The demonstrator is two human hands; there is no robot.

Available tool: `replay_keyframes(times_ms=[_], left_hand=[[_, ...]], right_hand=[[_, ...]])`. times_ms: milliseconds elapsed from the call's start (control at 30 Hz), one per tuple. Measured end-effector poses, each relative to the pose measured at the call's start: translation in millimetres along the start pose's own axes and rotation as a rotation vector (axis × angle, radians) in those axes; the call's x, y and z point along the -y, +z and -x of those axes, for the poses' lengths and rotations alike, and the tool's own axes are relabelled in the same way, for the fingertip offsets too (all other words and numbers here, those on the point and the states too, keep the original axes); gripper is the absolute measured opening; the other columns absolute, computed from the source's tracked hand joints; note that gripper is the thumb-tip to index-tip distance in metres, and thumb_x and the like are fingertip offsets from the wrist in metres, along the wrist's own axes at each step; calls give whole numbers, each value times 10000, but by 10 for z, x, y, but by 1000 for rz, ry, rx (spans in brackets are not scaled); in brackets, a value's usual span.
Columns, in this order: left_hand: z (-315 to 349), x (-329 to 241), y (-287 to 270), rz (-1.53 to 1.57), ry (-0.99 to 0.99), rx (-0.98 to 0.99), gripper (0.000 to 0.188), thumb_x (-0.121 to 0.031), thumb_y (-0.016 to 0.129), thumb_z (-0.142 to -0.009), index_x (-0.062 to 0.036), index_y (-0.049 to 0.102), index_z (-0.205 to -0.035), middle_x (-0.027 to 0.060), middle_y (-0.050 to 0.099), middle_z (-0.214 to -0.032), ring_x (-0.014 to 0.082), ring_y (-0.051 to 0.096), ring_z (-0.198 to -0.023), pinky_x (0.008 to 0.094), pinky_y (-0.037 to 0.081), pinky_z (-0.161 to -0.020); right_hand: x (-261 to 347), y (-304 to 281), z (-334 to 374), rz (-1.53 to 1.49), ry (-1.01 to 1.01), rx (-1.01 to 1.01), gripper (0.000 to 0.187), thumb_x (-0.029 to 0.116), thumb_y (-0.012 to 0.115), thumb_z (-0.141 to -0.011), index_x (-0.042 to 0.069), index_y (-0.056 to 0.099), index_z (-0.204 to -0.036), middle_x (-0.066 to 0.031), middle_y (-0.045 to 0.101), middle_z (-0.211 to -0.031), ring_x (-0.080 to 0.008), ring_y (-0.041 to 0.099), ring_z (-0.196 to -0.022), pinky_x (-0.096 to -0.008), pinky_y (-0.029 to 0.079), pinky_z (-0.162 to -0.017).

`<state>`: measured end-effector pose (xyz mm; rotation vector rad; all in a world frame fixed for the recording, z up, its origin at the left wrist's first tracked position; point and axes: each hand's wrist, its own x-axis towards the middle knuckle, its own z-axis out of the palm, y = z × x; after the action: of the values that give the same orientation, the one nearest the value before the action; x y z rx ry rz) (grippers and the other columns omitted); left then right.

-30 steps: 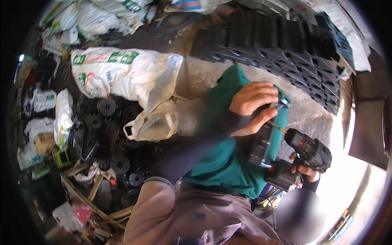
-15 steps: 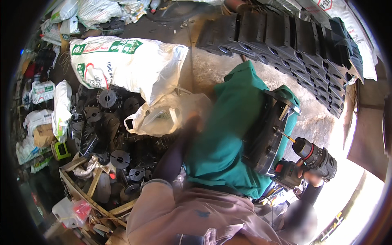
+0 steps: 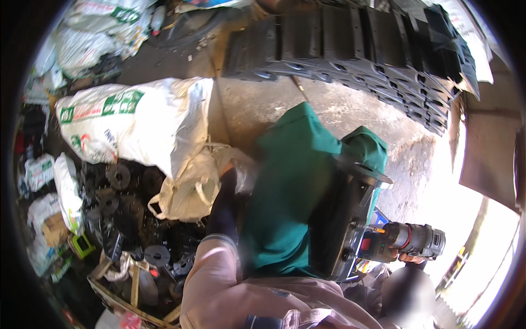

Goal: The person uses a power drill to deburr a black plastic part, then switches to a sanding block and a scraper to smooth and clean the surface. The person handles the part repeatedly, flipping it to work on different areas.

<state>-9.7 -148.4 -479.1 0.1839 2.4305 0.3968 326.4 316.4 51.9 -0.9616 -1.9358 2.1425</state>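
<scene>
Printed lettering in green, red and black runs across the large white sack point(image 3: 181, 118) at ten o'clock. Toward eleven o'clock, a smaller white bag point(image 3: 90, 33) bears green-panelled print, too blurred to read.

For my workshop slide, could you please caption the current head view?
Right hand holds a power drill beside a black part on green fabric; left hand at a translucent plastic bag.

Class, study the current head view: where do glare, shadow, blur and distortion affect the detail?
Head view, right: white glare beside the drill and right hand; head view, left: black discs sit in shadow; head view, lower right: a round grey patch is blurred; head view, top: the row of black panels appears bowed.
</scene>
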Motion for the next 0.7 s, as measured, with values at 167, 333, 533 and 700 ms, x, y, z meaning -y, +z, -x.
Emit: replay_keyframes(times_ms=[167,333,533,700], left_hand=[[51,52,-74,-200,-31,8,294,-284,598,-842,-46,677,-994,196,678,-987,339,655,-953,425,531,-793],[170,-32,-257,-271,-62,23,304,-291,608,-833,-41,677,-991,198,678,-999,339,654,-962,425,533,-799],[193,-60,-388,-443,77,-91,318,-259,582,-815,-21,683,-999,233,670,-997,342,652,-971,439,521,-824],[273,-145,-565,-489,190,-70,286,-225,566,-830,-24,672,-1003,221,671,-949,320,660,-912,420,527,-786]], right_hand=[[110,-16,89,23,-2,-47,495,176,754,-709,-35,570,-1116,-156,664,-926,-235,643,-687,-332,519,-605],[206,40,118,37,-67,-22,444,156,736,-718,-41,587,-1087,-157,667,-918,-246,650,-708,-344,524,-627],[202,327,-32,178,-261,131,384,130,715,-729,-48,608,-1052,-159,672,-908,-260,658,-734,-359,530,-653],[252,521,-87,133,-259,179,335,109,697,-739,-53,625,-1023,-161,675,-900,-271,665,-755,-371,535,-675]])
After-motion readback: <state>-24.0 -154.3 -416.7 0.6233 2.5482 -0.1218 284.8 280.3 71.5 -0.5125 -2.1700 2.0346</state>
